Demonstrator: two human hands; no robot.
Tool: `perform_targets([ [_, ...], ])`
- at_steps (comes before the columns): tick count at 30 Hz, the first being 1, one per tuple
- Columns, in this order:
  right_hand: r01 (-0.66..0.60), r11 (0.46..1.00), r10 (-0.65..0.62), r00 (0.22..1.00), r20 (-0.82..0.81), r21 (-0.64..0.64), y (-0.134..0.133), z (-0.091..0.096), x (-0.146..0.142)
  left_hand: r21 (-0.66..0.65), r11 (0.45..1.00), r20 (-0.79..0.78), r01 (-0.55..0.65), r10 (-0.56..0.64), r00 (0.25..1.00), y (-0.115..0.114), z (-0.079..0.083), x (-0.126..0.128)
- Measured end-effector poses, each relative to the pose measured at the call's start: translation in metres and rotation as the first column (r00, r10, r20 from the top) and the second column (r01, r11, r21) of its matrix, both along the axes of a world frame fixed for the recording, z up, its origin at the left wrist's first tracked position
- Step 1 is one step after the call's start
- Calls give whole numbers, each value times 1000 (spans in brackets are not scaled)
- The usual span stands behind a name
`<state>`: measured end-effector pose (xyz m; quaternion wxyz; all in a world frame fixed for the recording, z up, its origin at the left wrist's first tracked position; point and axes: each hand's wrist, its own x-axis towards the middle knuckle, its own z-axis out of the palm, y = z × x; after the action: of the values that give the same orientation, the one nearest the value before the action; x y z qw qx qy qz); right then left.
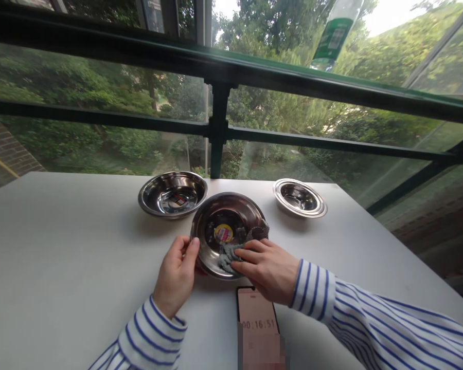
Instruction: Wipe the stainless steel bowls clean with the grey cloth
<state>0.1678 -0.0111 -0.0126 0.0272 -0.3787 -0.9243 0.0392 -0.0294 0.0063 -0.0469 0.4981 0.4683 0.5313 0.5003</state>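
Note:
A shiny metal bowl (208, 216) with a round yellow and pink sticker (223, 234) on its bottom is in the middle of the white table, tilted toward me. My left hand (177, 275) grips its left rim, thumb on top and fingers curled beneath. With my right hand (264, 264) I press a grey cloth (228, 257) against the inside wall at the near right. Part of the cloth bunches up over the right rim. The fingertips of my right hand rest on the cloth, and its thumb is hidden.
A second metal bowl (173, 210) stands behind on the left, and a smaller wide-rimmed one (300, 198) at the back right. A phone (257, 324) showing a timer lies at the near edge of the white table (81, 267). A plastic bottle (334, 38) stands on the dark green railing (285, 77).

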Motion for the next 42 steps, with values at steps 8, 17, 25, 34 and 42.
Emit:
perform_targets([
  [8,-3,1000,4,999,-46,20,-2,-14,-5,136,991,-231,-13,44,972,-2,10,-1],
  [17,-13,983,-16,988,156,183,42,4,18,132,989,-266,73,-35,963,-1,23,-8],
  [25,-38,998,17,944,-329,-58,-10,-10,-28,156,988,-184,18,11,983,-3,7,-1],
  [34,150,963,-151,988,-14,224,28,-16,30,3,998,-25,64,-64,998,2,13,-2],
  [42,280,935,-213,933,-288,216,75,-27,32,-182,980,128,78,-55,990,2,8,-4],
])
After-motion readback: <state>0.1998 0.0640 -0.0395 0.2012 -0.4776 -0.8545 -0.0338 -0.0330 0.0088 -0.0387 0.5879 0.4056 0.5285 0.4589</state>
